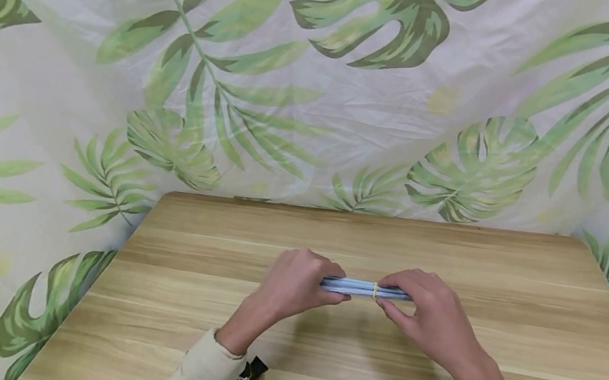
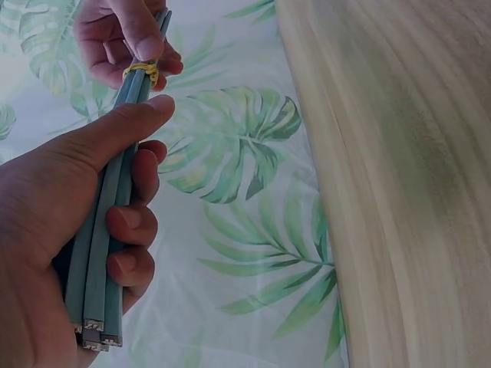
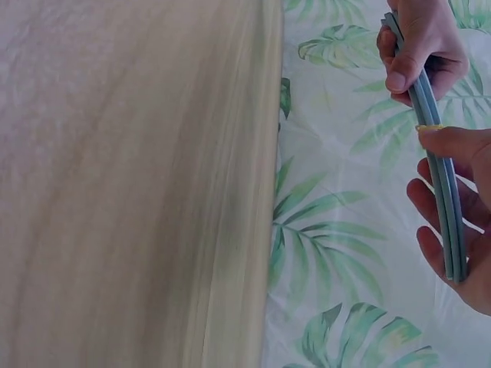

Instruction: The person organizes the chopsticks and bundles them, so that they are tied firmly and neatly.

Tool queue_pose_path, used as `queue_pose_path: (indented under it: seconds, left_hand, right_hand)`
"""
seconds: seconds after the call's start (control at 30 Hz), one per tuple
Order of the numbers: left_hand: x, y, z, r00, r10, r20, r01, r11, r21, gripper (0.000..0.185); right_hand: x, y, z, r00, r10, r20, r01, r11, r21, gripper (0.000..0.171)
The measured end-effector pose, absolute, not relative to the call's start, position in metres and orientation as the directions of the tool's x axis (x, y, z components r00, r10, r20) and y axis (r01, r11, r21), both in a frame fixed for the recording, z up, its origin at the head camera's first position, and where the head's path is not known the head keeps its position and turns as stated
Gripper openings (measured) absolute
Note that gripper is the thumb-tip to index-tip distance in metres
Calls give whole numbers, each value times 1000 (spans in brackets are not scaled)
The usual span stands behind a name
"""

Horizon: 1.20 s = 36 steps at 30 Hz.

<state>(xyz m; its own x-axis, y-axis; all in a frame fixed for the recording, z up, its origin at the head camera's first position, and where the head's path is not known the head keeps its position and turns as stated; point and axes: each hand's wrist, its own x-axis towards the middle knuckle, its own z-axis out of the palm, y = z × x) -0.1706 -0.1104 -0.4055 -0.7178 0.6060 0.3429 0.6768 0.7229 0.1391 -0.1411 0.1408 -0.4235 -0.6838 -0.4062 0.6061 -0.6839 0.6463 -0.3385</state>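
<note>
A bundle of slim blue-grey sticks (image 1: 349, 286) is held level above the table, with a yellow rubber band (image 1: 375, 290) round it. My left hand (image 1: 296, 284) grips the left part, thumb along the near side and fingers curled round the far side. Squared stick ends (image 2: 93, 331) poke out beside that palm in the left wrist view. At the other half, my right hand (image 1: 435, 318) holds the sticks, its thumb (image 3: 449, 142) and fingertips close to the band. What the sticks are for cannot be told from their look.
Beneath the hands lies a wood-grain table (image 1: 204, 306) with a straight back edge. A pale cloth (image 1: 350, 124) printed with green leaves hangs behind and at both sides. A small black device (image 1: 254, 370) sits by the left cuff.
</note>
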Motion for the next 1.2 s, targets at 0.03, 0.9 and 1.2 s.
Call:
queue_pose_path:
  seconds: [0.03, 0.9, 1.2]
  left_hand:
    - [-170, -110, -405, -721, 606, 337, 675, 724, 143, 22]
    - [-179, -123, -406, -670, 649, 360, 703, 711, 26, 20]
    - [-173, -114, -410, -677, 649, 347, 704, 709, 49, 17]
  right_hand:
    - [-141, 140, -424, -671, -413, 616, -691, 650, -317, 29]
    - [-143, 138, -434, -651, -376, 659, -710, 610, -353, 27]
    - [-144, 135, -438, -605, -382, 698, -741, 592, -318, 25]
